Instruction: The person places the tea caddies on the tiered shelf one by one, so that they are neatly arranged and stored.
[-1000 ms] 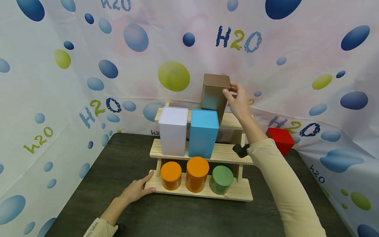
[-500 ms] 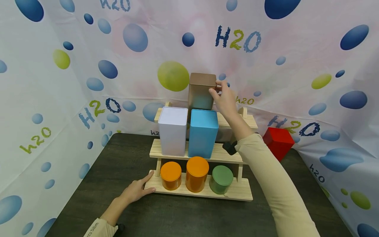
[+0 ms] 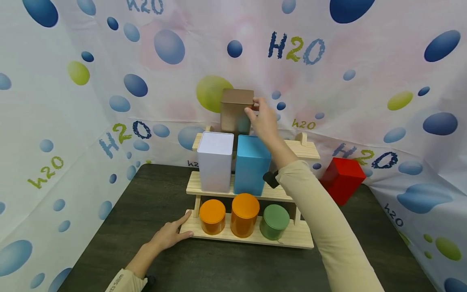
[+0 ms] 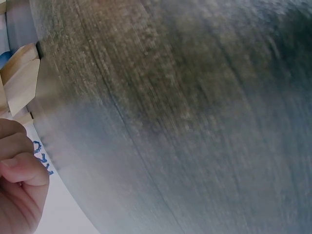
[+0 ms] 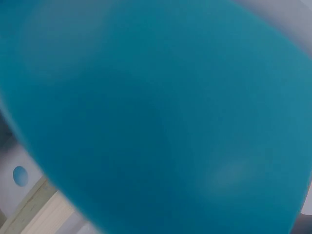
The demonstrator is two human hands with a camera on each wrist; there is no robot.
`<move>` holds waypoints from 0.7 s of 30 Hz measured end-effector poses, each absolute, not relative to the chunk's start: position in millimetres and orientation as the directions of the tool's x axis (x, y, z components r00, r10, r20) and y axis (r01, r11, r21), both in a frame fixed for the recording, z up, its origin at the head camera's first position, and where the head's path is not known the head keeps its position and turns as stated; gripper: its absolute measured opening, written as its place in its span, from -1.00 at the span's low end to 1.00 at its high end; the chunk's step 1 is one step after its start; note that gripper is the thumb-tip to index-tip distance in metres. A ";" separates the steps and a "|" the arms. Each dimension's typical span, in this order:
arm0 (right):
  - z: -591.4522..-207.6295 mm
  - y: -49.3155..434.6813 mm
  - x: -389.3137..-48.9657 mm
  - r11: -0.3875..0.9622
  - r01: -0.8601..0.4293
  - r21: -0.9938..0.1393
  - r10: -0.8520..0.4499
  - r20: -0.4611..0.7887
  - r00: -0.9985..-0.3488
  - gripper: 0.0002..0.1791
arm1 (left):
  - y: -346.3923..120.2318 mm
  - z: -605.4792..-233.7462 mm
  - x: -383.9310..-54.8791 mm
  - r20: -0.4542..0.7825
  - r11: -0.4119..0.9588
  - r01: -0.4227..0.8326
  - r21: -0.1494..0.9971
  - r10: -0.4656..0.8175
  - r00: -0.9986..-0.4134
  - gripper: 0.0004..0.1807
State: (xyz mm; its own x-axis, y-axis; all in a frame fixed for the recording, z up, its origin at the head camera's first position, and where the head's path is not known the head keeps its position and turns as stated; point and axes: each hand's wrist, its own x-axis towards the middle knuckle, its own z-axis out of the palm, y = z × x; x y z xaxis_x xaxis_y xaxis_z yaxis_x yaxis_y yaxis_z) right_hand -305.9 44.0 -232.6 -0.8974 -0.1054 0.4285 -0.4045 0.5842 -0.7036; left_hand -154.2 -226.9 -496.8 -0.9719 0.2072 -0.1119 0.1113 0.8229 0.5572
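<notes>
A brown box-shaped canister [image 3: 236, 106] stands upright on the top tier of a three-tier wooden display rack [image 3: 303, 241]. My right hand [image 3: 263, 117] grips its right edge, thumb at the front and fingertips at the side; any part of the fingers behind it is hidden. On the middle tier are a white canister [image 3: 215, 162] and a blue canister [image 3: 251, 166]; the blue surface [image 5: 170, 117] fills most of the right wrist view. My left hand [image 3: 168, 236] holds the left end of the bottom tier. The left wrist view shows its curled fingers [image 4: 19, 146].
Two orange round jars [image 3: 212, 217] and a green round jar [image 3: 275, 222] line the bottom tier. A red box [image 3: 343, 178] stands right of the rack, partly behind my right sleeve [image 3: 321, 219]. A patterned curtain [image 3: 175, 101] hangs behind the dark table [image 3: 219, 267].
The brown canister has moved left along the top tier with my right hand, now partly behind the white and blue canisters. My left hand keeps its place on the rack.
</notes>
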 end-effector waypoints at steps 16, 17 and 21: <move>-231.3 26.7 -310.7 0.577 -0.401 -0.711 -0.101 0.426 -0.899 -0.51 | -228.7 -498.5 -154.4 -0.101 0.820 0.117 0.560 0.208 -0.973 -0.17; -231.2 26.3 -310.5 0.576 -0.401 -0.712 -0.102 0.424 -0.900 -0.51 | -228.6 -498.5 -154.3 -0.101 0.820 0.117 0.561 0.207 -0.973 -0.17; -231.2 24.6 -309.7 0.573 -0.412 -0.708 -0.115 0.429 -0.896 -0.51 | -228.4 -498.7 -154.1 -0.104 0.822 0.109 0.558 0.199 -0.974 -0.17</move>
